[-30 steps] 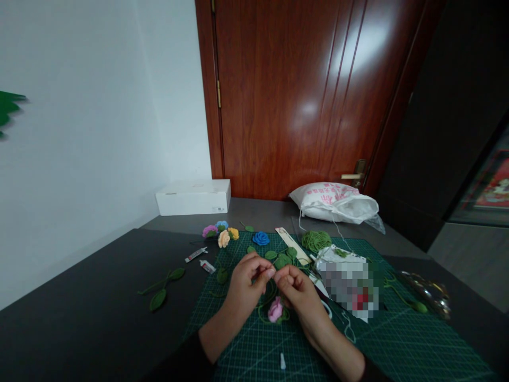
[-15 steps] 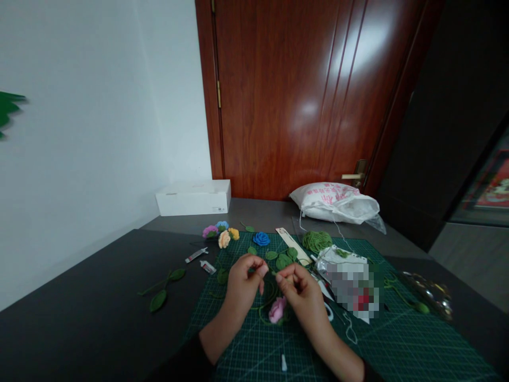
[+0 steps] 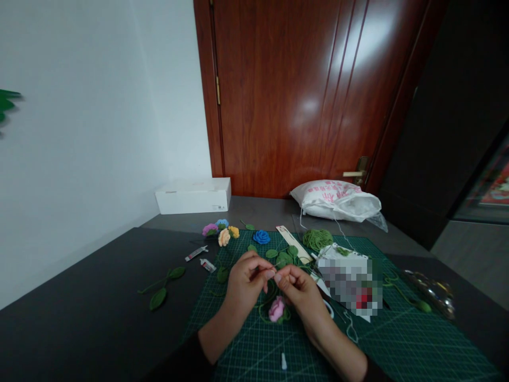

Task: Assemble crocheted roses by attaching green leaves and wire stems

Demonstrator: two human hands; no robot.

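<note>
My left hand (image 3: 249, 281) and my right hand (image 3: 297, 286) meet fingertip to fingertip above the green cutting mat (image 3: 246, 339). Both are closed in a pinch. Whatever thin thing lies between the fingers is too small to make out. Just below them, a pink knitted or crocheted flower (image 3: 277, 309) rests on the mat, with a green stem curling around it. Green crocheted leaves (image 3: 283, 259) lie right behind the fingertips. A blue rose (image 3: 261, 236) sits farther back. Close to my right wrist, a white scissor handle (image 3: 328, 309) shows partly.
Left of the mat are two small tubes (image 3: 207, 265), a leaf sprig (image 3: 159, 298) and several colored flowers (image 3: 224, 237). A ball of green yarn (image 3: 317, 240), a ruler (image 3: 293, 245) and a plastic packet (image 3: 345, 281) lie to the right. A white sack (image 3: 334, 199) and a white box (image 3: 193, 196) stand behind.
My hands have come together, so the gap between their fingertips has closed. The flowers, tubes and yarn lie as before.
</note>
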